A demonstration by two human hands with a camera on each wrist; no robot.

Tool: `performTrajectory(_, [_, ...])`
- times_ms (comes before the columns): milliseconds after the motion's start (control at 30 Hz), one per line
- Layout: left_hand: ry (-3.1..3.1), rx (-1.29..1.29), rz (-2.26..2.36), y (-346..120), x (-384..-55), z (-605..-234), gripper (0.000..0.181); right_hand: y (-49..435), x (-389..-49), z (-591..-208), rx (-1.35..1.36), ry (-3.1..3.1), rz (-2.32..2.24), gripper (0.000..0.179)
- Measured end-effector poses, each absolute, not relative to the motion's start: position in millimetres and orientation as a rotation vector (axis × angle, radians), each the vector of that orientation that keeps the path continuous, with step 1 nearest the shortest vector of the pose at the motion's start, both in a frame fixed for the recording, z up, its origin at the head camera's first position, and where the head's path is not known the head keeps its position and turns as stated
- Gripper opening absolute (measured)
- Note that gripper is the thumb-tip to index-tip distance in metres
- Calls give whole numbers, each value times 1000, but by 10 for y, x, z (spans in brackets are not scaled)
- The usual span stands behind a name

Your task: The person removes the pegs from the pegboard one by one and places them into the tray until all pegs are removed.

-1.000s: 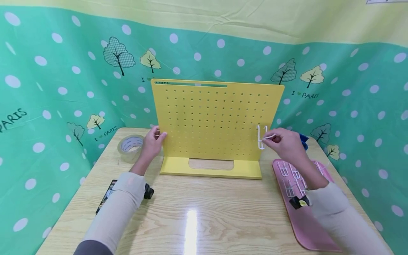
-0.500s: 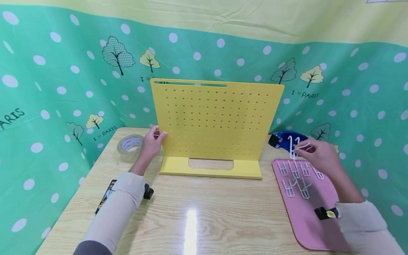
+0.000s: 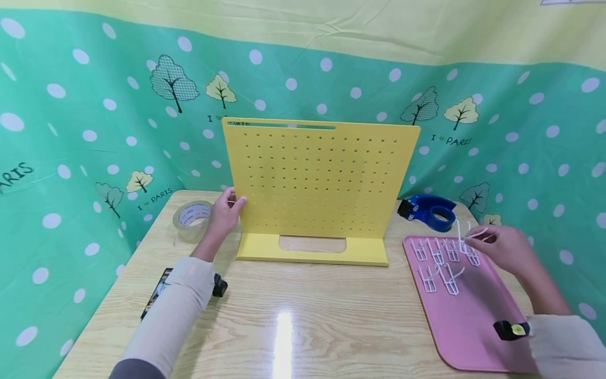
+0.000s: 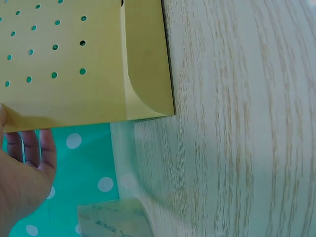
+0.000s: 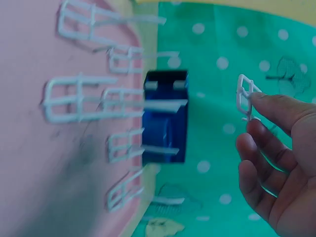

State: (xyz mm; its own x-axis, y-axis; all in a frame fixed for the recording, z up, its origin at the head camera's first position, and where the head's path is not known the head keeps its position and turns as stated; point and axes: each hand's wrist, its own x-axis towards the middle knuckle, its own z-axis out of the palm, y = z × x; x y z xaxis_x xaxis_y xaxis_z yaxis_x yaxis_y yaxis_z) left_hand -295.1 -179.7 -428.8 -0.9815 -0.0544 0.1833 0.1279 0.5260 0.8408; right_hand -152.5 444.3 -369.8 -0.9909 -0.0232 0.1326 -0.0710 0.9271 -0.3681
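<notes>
A yellow pegboard (image 3: 312, 179) with rows of small holes stands upright on its base in the middle of the table. My left hand (image 3: 225, 211) grips its left edge, thumb in front and fingers behind, as the left wrist view also shows on the pegboard (image 4: 69, 98). My right hand (image 3: 506, 247) pinches a white wire pegboard hook (image 5: 244, 96) between thumb and fingertips, held above the far right part of a pink tray (image 3: 473, 326). Several similar white hooks (image 3: 428, 279) lie on that tray in two rows.
Behind the tray sits a blue tape dispenser (image 3: 433, 210). A roll of clear tape (image 3: 191, 220) lies left of the pegboard, close to my left forearm. A dark, flat printed item (image 3: 156, 295) is partly hidden under the left sleeve. A dotted green curtain (image 3: 303, 95) hangs behind the table.
My right hand has moved right, from the pegboard's right edge to over the tray, carrying the white hook with it. The left hand keeps its grip on the pegboard.
</notes>
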Motion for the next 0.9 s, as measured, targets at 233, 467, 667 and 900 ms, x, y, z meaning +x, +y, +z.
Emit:
performTrajectory(233, [-2575,-84,-1439,-1799,-2962,-4298,35,4669,-1463,-3863,46,-3045,555,26])
performTrajectory(467, [-2563,-100,-1443,-1805,-2952,-4304,35,4786,-1392,-4012,74,-3132,568,20])
performTrajectory(667, [-2562,-81,-1445,-1807,-2944,-4301,36,4802,-1354,-4135,39,-3212,543,17])
performTrajectory(900, [-2563,-84,-1444,-1813,-2946,-4303,36,4827,-1316,-4352,88,-3221,501,17])
